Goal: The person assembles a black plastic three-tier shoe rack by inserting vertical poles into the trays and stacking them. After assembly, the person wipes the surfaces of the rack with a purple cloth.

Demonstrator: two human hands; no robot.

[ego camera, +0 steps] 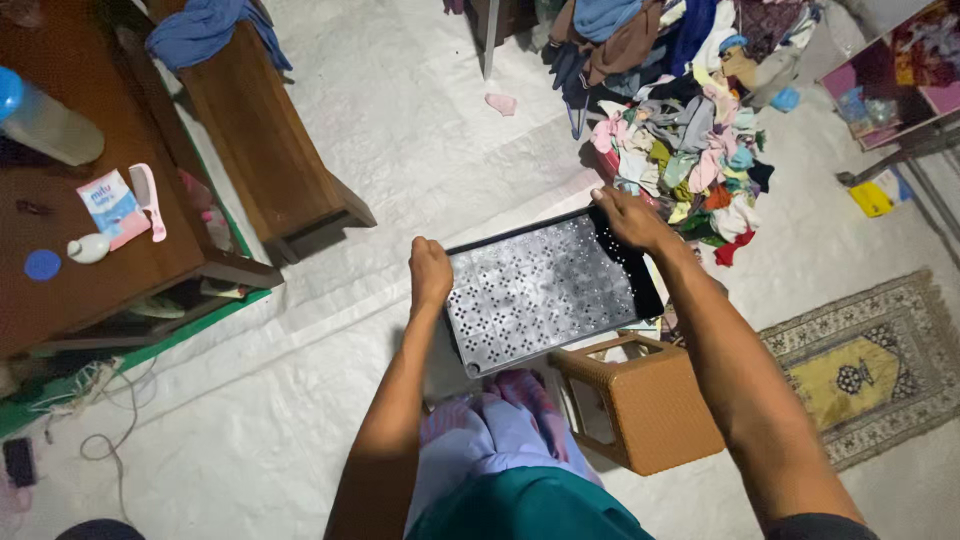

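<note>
I hold a dark grey perforated plastic tray (545, 290), flat and rectangular, out in front of me at about waist height. My left hand (430, 275) grips its left edge. My right hand (628, 218) grips its far right corner. Under the tray's near right side stands a brown woven basket (650, 405) on the floor. A pile of mixed coloured clothes (690, 150) lies just beyond my right hand.
A dark wooden table (90, 250) at left carries a bottle, a comb and a small box. A wooden bench (260, 130) with blue cloth stands behind it. A patterned rug (870, 360) lies at right. Cables trail on the white floor at lower left.
</note>
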